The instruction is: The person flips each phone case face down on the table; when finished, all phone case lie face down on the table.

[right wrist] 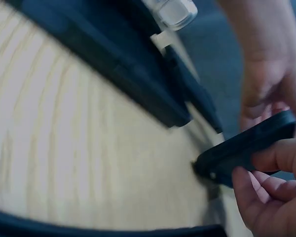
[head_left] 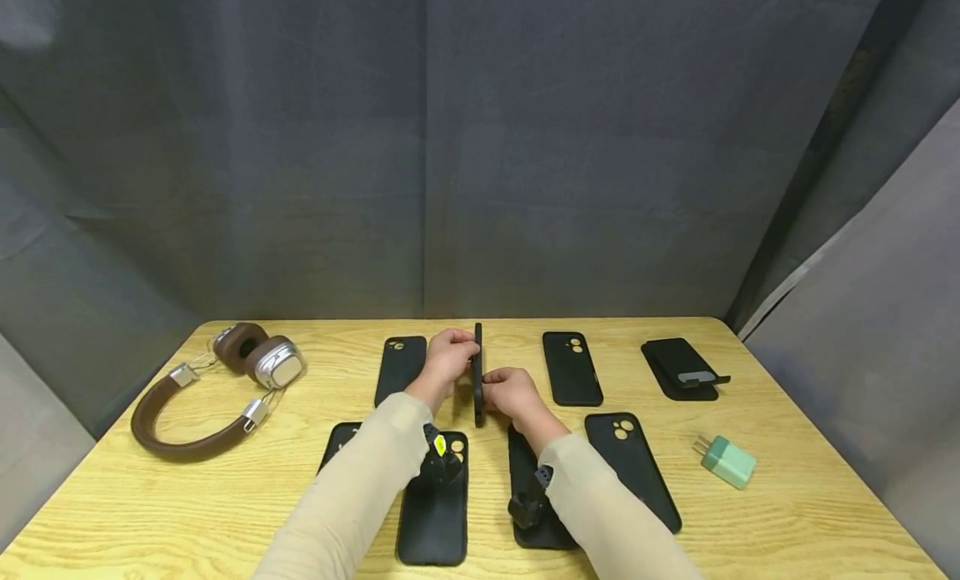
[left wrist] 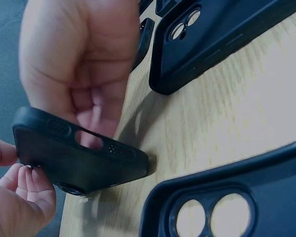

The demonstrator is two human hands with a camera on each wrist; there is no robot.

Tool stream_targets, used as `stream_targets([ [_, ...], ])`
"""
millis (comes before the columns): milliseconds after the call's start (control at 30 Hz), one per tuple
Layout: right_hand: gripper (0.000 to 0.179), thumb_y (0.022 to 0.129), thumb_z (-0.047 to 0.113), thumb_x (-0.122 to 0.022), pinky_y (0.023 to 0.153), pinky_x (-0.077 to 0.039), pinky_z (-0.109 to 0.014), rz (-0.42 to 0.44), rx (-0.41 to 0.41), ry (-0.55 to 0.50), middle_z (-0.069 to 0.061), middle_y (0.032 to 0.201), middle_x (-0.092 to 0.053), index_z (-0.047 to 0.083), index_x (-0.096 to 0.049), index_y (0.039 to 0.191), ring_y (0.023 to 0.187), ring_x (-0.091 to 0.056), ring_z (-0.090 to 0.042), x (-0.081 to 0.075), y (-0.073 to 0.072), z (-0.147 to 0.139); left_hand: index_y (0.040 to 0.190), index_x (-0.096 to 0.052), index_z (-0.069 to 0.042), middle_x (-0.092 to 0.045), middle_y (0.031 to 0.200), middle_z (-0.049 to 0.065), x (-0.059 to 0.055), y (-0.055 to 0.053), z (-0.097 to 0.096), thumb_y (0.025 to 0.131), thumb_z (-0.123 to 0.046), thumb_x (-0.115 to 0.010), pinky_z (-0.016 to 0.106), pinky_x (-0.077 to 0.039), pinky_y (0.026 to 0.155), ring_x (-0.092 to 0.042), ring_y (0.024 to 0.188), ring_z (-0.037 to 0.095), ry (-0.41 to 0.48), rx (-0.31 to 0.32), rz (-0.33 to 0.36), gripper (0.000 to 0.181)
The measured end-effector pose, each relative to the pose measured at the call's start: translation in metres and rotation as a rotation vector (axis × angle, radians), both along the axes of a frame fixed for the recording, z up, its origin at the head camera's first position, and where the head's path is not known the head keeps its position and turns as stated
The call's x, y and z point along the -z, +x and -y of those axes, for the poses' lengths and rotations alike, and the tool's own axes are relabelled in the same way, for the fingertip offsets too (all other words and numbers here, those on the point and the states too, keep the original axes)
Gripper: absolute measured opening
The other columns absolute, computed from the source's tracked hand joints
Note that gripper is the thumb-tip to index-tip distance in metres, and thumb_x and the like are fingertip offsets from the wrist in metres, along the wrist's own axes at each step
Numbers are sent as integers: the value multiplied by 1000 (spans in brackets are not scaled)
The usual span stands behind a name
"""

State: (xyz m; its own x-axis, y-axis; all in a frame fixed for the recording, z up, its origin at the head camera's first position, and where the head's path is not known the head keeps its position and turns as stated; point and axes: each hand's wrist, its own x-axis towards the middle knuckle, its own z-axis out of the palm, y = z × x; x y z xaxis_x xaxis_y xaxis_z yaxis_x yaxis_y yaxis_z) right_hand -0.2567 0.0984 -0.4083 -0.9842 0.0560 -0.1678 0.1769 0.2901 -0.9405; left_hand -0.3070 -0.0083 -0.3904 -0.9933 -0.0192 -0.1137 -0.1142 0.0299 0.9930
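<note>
Laying a clock over the tabletop from my remote seat, I have a front black case nearest, between six and seven o'clock, with a green plug between three and four and brown headphones just past nine. Toward twelve, the upright phone case stands edge-on to me, the left hand pinching it high on one side and the right hand pinching it lower on the other. Past it, a flat case lies at eleven and another case at one, before a grey curtain.
</note>
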Motion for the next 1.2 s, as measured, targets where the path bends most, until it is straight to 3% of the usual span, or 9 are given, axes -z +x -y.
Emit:
stream_targets([
  [233, 29, 89, 2, -52, 74, -54, -33, 22, 44, -174, -11, 86, -59, -11, -58, 114, 70, -58, -14, -15, 8, -4, 103, -60, 3, -55, 92, 8, 1, -1, 1, 84, 0, -58, 29, -49, 69, -54, 76, 16, -2, 14, 3, 19],
  [367, 30, 89, 5, -53, 79, -53, -35, -1, 59, -231, -9, 83, -58, -11, -58, 114, 70, -58, -13, -22, 12, -2, 105, -59, 4, -55, 92, 9, -1, -1, 2, 85, 0, -57, 36, -50, 77, -54, 77, 16, -4, 18, 7, 20],
  [467, 29, 88, 9, -57, 81, -52, -39, -38, 60, -197, -12, 89, -61, -8, -60, 111, 72, -59, -13, -25, 14, 1, 106, -59, 4, -56, 93, 9, -2, -1, 3, 86, -1, -57, 40, -50, 81, -55, 79, 18, -10, 19, 5, 21],
  [733, 35, 82, 10, -67, 67, -54, -31, -100, 51, -95, -18, 100, -64, -8, -60, 112, 74, -62, -15, -22, 15, 5, 108, -58, 5, -57, 93, 11, -1, 1, 3, 86, 0, -57, 25, -49, 63, -58, 78, 20, -6, 26, 5, 22],
  [1033, 34, 81, 7, -67, 63, -53, -28, -102, 61, -88, -17, 97, -65, -8, -60, 111, 71, -61, -13, -22, 13, 7, 108, -58, 6, -56, 93, 11, -1, 2, 4, 87, -1, -56, 27, -50, 66, -57, 77, 18, -16, 24, 11, 23],
  [1200, 30, 79, 5, -67, 62, -54, -28, -86, 78, -74, -18, 96, -65, -9, -63, 106, 68, -61, -14, -25, 11, 6, 103, -59, 3, -56, 91, 10, -4, 3, 2, 86, -4, -58, 35, -51, 74, -58, 78, 22, -50, 25, 35, 18],
])
